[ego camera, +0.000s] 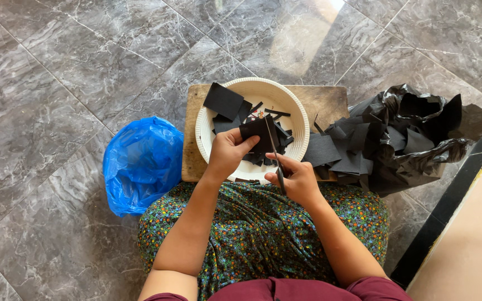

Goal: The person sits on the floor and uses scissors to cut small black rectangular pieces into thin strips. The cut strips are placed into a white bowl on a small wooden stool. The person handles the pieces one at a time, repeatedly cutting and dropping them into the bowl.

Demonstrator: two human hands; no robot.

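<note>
Head cam looking straight down: the left hand is pinching a small black sheet between thumb and fingers, held up just over the white bowl. The right hand is closed around the handles of a pair of scissors, blades pointing away from the body and biting into the sheet right beside the left thumb.

To cut well here I'd say keep the sheet taut, feed it into the blades instead of chasing it, and keep that thumb back from the cutting line so the strips drop into the bowl.

Black stuff looks thin, matte and a bit stiff, cut into flat squares and narrow strips. The bowl is round with a ribbed rim and sits on a worn wooden board. Right of the scissor hand is a crinkly glossy black bag spilling sheets; left of the holding hand, a shiny blue bag. Floor is polished grey marble tile.
</note>
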